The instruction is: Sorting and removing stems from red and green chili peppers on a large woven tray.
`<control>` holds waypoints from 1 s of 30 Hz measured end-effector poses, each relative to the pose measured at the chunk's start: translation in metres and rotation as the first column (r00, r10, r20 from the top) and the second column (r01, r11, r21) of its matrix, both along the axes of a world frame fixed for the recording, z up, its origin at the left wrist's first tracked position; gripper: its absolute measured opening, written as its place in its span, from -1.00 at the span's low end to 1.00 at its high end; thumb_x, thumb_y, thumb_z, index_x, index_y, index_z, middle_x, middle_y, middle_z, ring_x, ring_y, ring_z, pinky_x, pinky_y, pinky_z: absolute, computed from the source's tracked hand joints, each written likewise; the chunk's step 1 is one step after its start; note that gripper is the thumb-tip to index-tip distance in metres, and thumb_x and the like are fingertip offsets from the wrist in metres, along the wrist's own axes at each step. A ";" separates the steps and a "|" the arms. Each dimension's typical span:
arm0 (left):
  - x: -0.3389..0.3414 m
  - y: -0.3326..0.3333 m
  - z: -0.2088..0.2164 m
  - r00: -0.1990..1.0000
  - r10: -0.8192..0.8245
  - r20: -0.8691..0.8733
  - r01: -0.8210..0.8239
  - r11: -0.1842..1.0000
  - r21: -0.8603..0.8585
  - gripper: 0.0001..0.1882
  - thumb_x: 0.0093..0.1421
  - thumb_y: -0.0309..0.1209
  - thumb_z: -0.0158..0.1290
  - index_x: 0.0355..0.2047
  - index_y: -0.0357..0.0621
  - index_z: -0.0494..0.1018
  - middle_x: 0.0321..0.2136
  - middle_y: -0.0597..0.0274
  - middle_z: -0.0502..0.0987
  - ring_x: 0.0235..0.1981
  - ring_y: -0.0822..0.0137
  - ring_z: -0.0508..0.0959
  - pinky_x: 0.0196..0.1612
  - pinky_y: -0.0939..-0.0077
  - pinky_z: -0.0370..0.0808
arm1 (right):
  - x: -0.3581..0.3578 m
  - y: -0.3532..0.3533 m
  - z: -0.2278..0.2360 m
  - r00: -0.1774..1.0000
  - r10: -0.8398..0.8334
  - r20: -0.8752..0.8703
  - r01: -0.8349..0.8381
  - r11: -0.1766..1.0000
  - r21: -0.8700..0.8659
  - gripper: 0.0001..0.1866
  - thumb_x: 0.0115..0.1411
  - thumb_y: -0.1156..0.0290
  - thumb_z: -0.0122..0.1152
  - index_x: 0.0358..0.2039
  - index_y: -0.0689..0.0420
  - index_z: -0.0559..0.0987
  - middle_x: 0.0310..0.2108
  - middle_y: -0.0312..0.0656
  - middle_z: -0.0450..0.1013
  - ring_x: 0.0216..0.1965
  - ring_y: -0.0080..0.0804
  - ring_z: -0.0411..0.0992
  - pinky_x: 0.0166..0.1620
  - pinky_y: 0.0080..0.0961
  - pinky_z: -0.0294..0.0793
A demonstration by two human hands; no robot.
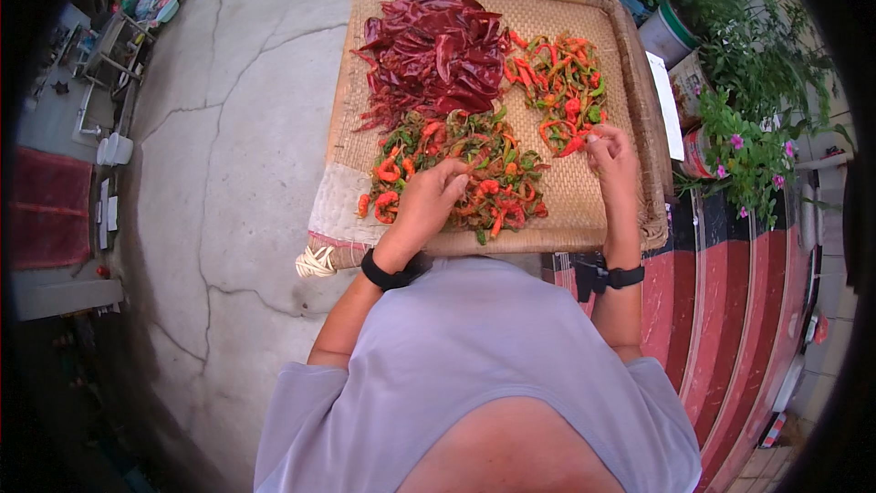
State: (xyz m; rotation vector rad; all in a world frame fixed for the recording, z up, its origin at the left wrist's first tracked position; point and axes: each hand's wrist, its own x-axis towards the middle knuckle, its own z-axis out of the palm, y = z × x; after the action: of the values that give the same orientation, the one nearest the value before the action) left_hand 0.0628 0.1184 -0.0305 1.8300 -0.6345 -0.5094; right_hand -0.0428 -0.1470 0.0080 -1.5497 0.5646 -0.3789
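Nearest the body, the left hand (pixel 429 201) lies curled on the near heap of mixed chillies (pixel 456 173), its fingers (pixel 453 184) bent down into the pods and closed narrowly around one or two of them (just which pod they grip cannot be told from here). The right hand (pixel 610 160) sits at the near edge of the smaller heap (pixel 561 82), fingers pinched together on a red pod at that heap's rim. Both wrists carry black bands.

The step in hand looks like sorting: picking through fresh chillies pod by pod, one hand in each pile. The next move, by my judgement, calls for a light pinch and a clean lift, since the pods lie tangled and a pull on one would drag its neighbours.

The fresh pods are short, curled and glossy, orange-red mixed with green, some with stems on. Everything rests on a woven mat (pixel 584 192), straw-coloured, coarse in weave, with a thick rolled border and a patch of paler cloth at its near left corner. Farther off on the mat lies a big mound of dried chillies (pixel 433 46), dark crimson, long, flat and wrinkled, with a leathery sheen. Around the mat is cracked grey concrete floor (pixel 237 128), and at the right stand potted plants (pixel 739 64) with small pink flowers
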 end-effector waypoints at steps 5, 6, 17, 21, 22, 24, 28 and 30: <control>-0.002 -0.002 0.011 0.996 -0.090 0.010 0.089 0.991 0.104 -0.78 0.28 -0.35 -0.03 -0.23 -0.30 0.42 -0.55 0.32 0.45 -0.51 0.53 0.40 -0.41 0.59 0.37 | 0.006 0.034 -0.004 0.987 0.095 -0.129 -0.133 0.938 -0.321 -0.71 0.22 0.27 0.15 -0.18 0.23 0.48 -0.49 -0.37 0.43 -0.50 -0.65 0.36 -0.39 -0.68 0.36; -0.003 -0.002 0.011 0.996 -0.094 0.011 0.092 0.990 0.107 -0.78 0.28 -0.35 -0.03 -0.23 -0.30 0.42 -0.55 0.32 0.45 -0.51 0.53 0.40 -0.41 0.59 0.37 | 0.010 0.053 -0.001 0.964 0.203 -0.172 -0.232 0.957 -0.172 -0.73 0.23 0.28 0.14 -0.19 0.22 0.48 -0.47 -0.36 0.43 -0.50 -0.66 0.35 -0.39 -0.69 0.36; -0.002 0.004 0.011 0.974 -0.196 -0.112 0.196 0.981 -0.010 -0.83 0.27 -0.39 0.00 -0.29 -0.27 0.42 -0.50 0.38 0.46 -0.48 0.58 0.38 -0.40 0.63 0.37 | 0.015 0.065 -0.018 0.873 0.486 -0.047 -0.467 0.859 0.211 -0.82 0.31 0.34 0.01 -0.21 0.16 0.51 -0.46 -0.38 0.44 -0.49 -0.72 0.35 -0.39 -0.77 0.35; 0.003 -0.002 0.015 0.990 -0.126 -0.064 0.126 0.992 -0.012 -0.88 0.19 -0.45 0.04 -0.34 -0.27 0.46 -0.50 0.14 0.53 -0.47 0.31 0.53 -0.38 0.45 0.42 | 0.011 0.051 -0.021 0.909 0.413 -0.046 -0.392 0.888 0.240 -0.80 0.30 0.32 0.03 -0.22 0.17 0.51 -0.46 -0.38 0.43 -0.49 -0.70 0.34 -0.39 -0.76 0.36; 0.004 -0.004 0.019 0.989 -0.141 -0.048 0.140 0.990 -0.011 -0.87 0.19 -0.44 0.04 -0.34 -0.27 0.46 -0.51 0.13 0.53 -0.46 0.29 0.53 -0.37 0.44 0.43 | 0.011 0.048 -0.019 0.917 0.392 -0.077 -0.367 0.902 0.225 -0.80 0.29 0.32 0.05 -0.21 0.18 0.51 -0.45 -0.36 0.43 -0.49 -0.69 0.34 -0.38 -0.75 0.36; 0.007 -0.008 0.024 0.988 -0.150 -0.041 0.149 0.989 -0.011 -0.87 0.19 -0.44 0.03 -0.33 -0.28 0.46 -0.51 0.13 0.53 -0.46 0.29 0.54 -0.36 0.44 0.43 | 0.013 0.051 -0.014 0.923 0.380 -0.059 -0.363 0.911 0.198 -0.80 0.30 0.32 0.03 -0.22 0.17 0.51 -0.46 -0.37 0.43 -0.49 -0.69 0.35 -0.39 -0.75 0.36; 0.014 -0.013 0.020 0.992 -0.128 -0.022 0.128 0.991 0.047 -0.86 0.21 -0.43 0.01 -0.31 -0.26 0.45 -0.48 0.20 0.54 -0.44 0.38 0.52 -0.35 0.50 0.44 | 0.011 0.042 -0.006 0.952 0.295 -0.079 -0.290 0.954 0.074 -0.80 0.30 0.32 0.04 -0.21 0.16 0.52 -0.45 -0.35 0.45 -0.47 -0.70 0.36 -0.37 -0.75 0.37; 0.020 -0.012 0.014 0.990 -0.104 0.100 0.091 0.988 0.127 -0.86 0.19 -0.46 0.03 -0.28 -0.27 0.45 -0.44 0.18 0.54 -0.41 0.36 0.52 -0.31 0.47 0.44 | 0.006 0.016 -0.013 0.974 0.224 -0.027 -0.224 0.974 0.033 -0.78 0.29 0.31 0.04 -0.18 0.18 0.51 -0.41 -0.33 0.45 -0.46 -0.69 0.36 -0.35 -0.74 0.38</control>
State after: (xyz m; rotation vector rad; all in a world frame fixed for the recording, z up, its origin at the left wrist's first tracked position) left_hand 0.0830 0.1061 -0.0167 1.9585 -0.7829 -0.5284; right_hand -0.0368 -0.1313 -0.0047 -1.5737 0.4115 -0.1737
